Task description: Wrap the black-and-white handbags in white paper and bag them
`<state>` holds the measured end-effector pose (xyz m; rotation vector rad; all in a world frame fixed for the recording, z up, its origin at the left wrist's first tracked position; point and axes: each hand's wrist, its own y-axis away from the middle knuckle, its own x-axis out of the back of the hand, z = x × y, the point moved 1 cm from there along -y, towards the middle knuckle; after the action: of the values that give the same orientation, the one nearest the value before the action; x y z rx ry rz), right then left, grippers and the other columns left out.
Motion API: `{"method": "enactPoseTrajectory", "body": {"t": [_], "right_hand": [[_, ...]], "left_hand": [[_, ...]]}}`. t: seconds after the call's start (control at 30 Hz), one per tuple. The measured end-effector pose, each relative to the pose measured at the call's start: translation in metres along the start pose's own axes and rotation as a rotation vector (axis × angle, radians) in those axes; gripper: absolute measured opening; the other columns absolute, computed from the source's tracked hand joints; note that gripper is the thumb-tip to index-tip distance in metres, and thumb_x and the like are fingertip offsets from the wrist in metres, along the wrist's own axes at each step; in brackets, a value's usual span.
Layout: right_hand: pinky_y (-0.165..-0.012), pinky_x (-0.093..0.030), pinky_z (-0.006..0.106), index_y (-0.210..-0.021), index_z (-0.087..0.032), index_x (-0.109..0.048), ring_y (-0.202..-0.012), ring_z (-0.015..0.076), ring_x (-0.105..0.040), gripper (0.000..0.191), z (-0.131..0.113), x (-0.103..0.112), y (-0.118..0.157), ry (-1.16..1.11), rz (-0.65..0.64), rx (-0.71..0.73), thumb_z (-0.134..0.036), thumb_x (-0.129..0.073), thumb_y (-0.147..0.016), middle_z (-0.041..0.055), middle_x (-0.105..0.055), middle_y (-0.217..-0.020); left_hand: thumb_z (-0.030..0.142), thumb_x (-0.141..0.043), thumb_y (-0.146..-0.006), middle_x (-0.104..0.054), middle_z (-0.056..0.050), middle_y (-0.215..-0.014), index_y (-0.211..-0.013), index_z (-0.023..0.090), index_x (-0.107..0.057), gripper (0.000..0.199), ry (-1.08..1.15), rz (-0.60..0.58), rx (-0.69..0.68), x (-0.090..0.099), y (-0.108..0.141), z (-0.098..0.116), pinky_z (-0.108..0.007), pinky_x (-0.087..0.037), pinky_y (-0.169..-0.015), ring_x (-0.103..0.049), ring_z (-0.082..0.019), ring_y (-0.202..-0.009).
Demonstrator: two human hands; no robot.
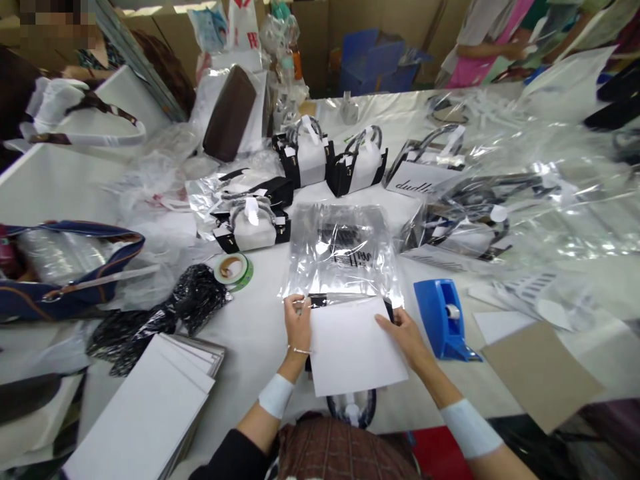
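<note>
Right in front of me a black handbag [388,308] lies on its side, mostly covered by a white card sheet [357,353]. Its wrapped handle [353,407] points toward my body. A clear plastic bag [345,253] with black lettering lies flat beyond it, and its mouth meets the handbag's far end. My left hand [299,323] is closed at the left corner, its fingers at the plastic bag's edge. My right hand [404,333] grips the right side, thumb on top of the white card; its other fingers are partly hidden beneath.
A blue tape dispenser [443,320] stands to the right, near a brown board [543,373]. At left are a stack of white cards [145,413], crumpled black plastic [195,300] and tape rolls [233,269]. Several wrapped handbags [357,163] stand at the back. Co-workers [493,43] are beyond.
</note>
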<state>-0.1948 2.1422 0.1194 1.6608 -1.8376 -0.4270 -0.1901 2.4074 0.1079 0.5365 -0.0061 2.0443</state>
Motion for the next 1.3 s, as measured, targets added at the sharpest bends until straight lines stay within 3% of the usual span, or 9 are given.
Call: {"method": "enactPoseTrajectory", "body": {"t": [0.13, 0.3, 0.53, 0.67, 0.73, 0.87, 0.97, 1.13, 1.3], "right_hand": [[-0.057, -0.050, 0.032, -0.084, -0.023, -0.053, -0.063, 0.0195, -0.061, 0.046, 0.004, -0.004, 0.006, -0.313, 0.012, -0.082, -0.049, -0.083, -0.060, -0.0018, -0.065, -0.073], [-0.055, -0.047, 0.027, -0.078, -0.023, -0.050, -0.058, 0.0150, -0.056, 0.053, 0.002, -0.005, 0.007, -0.424, 0.126, -0.128, -0.040, -0.089, -0.048, -0.0084, -0.056, -0.063], [-0.059, -0.042, 0.026, -0.074, -0.021, -0.053, -0.062, 0.0120, -0.049, 0.047, 0.019, -0.022, 0.009, -0.403, 0.441, -0.003, -0.056, -0.079, -0.059, -0.0066, -0.052, -0.066], [-0.065, -0.047, 0.030, -0.093, -0.019, -0.057, -0.071, 0.0157, -0.056, 0.045, 0.021, -0.026, 0.012, -0.194, 0.615, 0.156, -0.054, -0.074, -0.071, -0.0021, -0.059, -0.079], [-0.068, -0.049, 0.033, -0.092, -0.019, -0.059, -0.075, 0.0175, -0.058, 0.035, 0.018, -0.019, 0.013, -0.006, 0.646, 0.338, -0.049, -0.071, -0.078, 0.0014, -0.061, -0.084], [-0.075, -0.051, 0.034, -0.086, -0.020, -0.061, -0.080, 0.0181, -0.060, 0.009, 0.014, 0.008, 0.017, 0.434, 0.628, 0.937, -0.027, -0.067, -0.088, 0.0026, -0.062, -0.083], [-0.071, -0.052, 0.030, -0.094, -0.020, -0.062, -0.079, 0.0164, -0.060, 0.011, 0.020, 0.025, 0.025, 0.617, 0.530, 1.158, -0.012, -0.065, -0.087, 0.0029, -0.062, -0.085], [-0.066, -0.055, 0.029, -0.097, -0.021, -0.062, -0.077, 0.0164, -0.061, 0.016, 0.051, 0.031, 0.050, 0.723, 0.186, 1.189, -0.007, -0.056, -0.090, 0.0040, -0.063, -0.084], [-0.074, -0.059, 0.036, -0.108, -0.021, -0.059, -0.085, 0.0210, -0.065, 0.023, 0.081, 0.051, 0.046, 0.692, 0.279, 1.098, -0.013, -0.061, -0.087, 0.0064, -0.065, -0.090]], "left_hand": [[0.031, -0.049, -0.091, -0.058, -0.003, -0.088, -0.086, 0.023, -0.051, 0.010, -0.084, -0.043, -0.313, 0.015, 0.009, -0.008, -0.030, -0.051, -0.078, -0.059, -0.018, -0.086], [0.019, -0.045, -0.095, -0.058, -0.001, -0.084, -0.087, 0.022, -0.051, 0.011, -0.292, -0.143, -0.727, 0.037, 0.021, -0.018, -0.029, -0.051, -0.073, -0.058, -0.015, -0.078], [0.017, -0.043, -0.098, -0.056, -0.001, -0.079, -0.085, 0.021, -0.050, 0.016, -0.461, -0.359, -0.765, 0.049, 0.027, -0.004, -0.029, -0.050, -0.072, -0.055, -0.016, -0.076], [0.018, -0.041, -0.100, -0.059, -0.002, -0.083, -0.094, 0.019, -0.055, 0.015, -0.578, -0.333, -0.833, 0.049, 0.025, -0.005, -0.028, -0.051, -0.073, -0.058, -0.017, -0.080], [0.018, -0.040, -0.101, -0.059, -0.002, -0.085, -0.109, 0.019, -0.058, 0.019, -0.648, -0.299, -0.875, 0.048, 0.024, -0.007, -0.026, -0.051, -0.070, -0.058, -0.016, -0.079], [0.016, -0.041, -0.100, -0.057, 0.000, -0.079, -0.121, 0.024, -0.057, 0.028, -0.747, -0.280, -0.940, 0.047, 0.025, -0.009, -0.023, -0.047, -0.062, -0.056, -0.015, -0.072], [0.014, -0.045, -0.097, -0.057, 0.000, -0.077, -0.116, 0.023, -0.060, 0.025, -0.764, -0.269, -0.984, 0.046, 0.027, -0.011, -0.025, -0.046, -0.062, -0.055, -0.016, -0.072], [0.012, -0.045, -0.096, -0.058, -0.002, -0.076, -0.106, 0.019, -0.058, 0.018, -0.691, -0.223, -1.029, 0.049, 0.032, -0.022, -0.025, -0.048, -0.062, -0.056, -0.016, -0.071], [0.009, -0.044, -0.094, -0.065, -0.006, -0.092, -0.119, 0.018, -0.052, 0.027, -0.550, -0.387, -1.017, 0.071, 0.038, -0.040, -0.028, -0.056, -0.075, -0.064, -0.017, -0.086]]}}
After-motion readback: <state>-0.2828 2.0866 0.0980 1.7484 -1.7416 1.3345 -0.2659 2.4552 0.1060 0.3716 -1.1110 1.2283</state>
